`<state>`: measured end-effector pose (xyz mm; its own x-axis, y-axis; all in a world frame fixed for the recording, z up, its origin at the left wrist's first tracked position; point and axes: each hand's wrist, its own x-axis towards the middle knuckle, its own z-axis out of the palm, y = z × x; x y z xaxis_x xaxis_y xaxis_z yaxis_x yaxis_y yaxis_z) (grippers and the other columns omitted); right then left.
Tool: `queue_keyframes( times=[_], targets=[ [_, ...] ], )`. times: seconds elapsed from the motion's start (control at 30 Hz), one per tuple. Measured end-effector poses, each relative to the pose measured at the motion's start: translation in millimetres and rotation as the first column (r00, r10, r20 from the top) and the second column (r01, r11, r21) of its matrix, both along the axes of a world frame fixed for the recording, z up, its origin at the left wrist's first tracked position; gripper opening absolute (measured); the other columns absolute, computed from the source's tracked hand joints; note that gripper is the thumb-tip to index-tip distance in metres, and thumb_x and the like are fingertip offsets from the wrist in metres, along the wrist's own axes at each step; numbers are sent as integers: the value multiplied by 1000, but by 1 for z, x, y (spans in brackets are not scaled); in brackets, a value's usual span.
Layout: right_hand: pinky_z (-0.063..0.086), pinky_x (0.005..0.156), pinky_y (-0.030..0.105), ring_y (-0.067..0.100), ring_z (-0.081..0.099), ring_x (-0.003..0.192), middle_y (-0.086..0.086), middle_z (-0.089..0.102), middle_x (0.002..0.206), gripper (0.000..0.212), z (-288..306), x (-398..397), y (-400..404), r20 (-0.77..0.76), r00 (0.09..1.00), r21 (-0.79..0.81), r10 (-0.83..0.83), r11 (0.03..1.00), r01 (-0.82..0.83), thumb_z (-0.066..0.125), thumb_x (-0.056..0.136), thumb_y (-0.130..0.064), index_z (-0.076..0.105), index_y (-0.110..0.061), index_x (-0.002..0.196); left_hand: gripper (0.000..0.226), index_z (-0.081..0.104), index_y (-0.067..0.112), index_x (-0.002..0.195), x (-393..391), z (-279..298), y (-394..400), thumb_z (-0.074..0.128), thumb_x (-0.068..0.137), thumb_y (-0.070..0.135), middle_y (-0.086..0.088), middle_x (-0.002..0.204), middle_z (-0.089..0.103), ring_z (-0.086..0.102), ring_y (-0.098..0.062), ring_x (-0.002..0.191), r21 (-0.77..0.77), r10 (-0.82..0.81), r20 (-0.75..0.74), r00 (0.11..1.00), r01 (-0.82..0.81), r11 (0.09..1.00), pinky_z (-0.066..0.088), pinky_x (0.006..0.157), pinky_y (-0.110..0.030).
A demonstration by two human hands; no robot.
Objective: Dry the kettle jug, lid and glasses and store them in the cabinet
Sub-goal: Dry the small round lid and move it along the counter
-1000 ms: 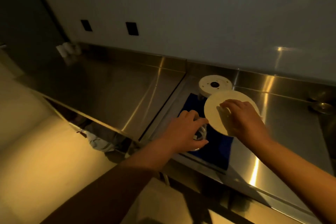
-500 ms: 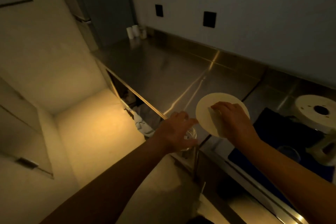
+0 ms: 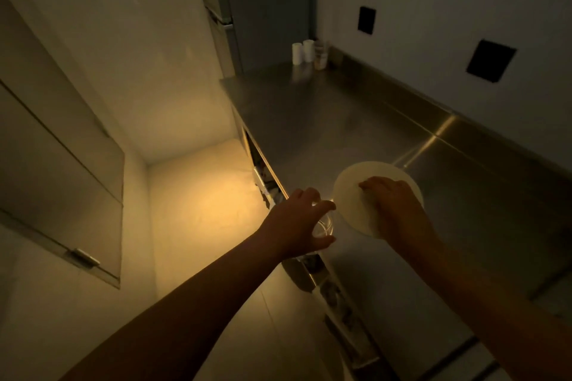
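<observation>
Left hand [image 3: 295,221] wrapped round clear drinking glass [image 3: 325,224] from above, held just off front edge of brushed steel counter [image 3: 356,120]. Right hand [image 3: 394,210] pinching round cream-white lid [image 3: 351,195], tilted, above counter. Glass pretty murky in dim light, probably empty. White cylinders [image 3: 301,51] parked in far corner.

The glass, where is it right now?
In the head view, low centre: the glass is gripped by the left hand, beside the round white lid in the right hand.
</observation>
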<state>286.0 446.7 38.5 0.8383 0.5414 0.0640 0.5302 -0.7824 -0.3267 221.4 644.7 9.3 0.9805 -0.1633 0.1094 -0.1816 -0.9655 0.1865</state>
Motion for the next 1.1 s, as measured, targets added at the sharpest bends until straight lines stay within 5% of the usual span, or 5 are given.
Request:
queue_keyframes(
  times=[0.3,0.57,1.1],
  targets=[
    [28,109,40,24,29,132,6,32,146,76,-8,97,99,-22,998,-47,55,997,-56,73,77,-16,32,-15,141,67,41,30,136,83,-1,91,62,79,58,-4,138,42,42,-22,123,30,38,-43,998,-37,999,46,88,-34],
    [35,104,43,26,39,123,9,44,138,64,-18,177,213,39,999,76,-28,997,25,70,78,-6,43,-11,135,66,39,31,137,173,12,211,63,80,56,-2,139,41,39,-20,125,71,-38,-44,998,41,997,45,88,-33],
    [35,104,41,22,38,123,4,45,138,68,-31,345,395,34,993,74,-110,992,107,75,75,-10,43,-16,135,64,37,34,138,352,1,394,58,82,57,-1,137,42,40,-20,122,94,-89,-59,994,94,991,45,87,-32]
  ],
)
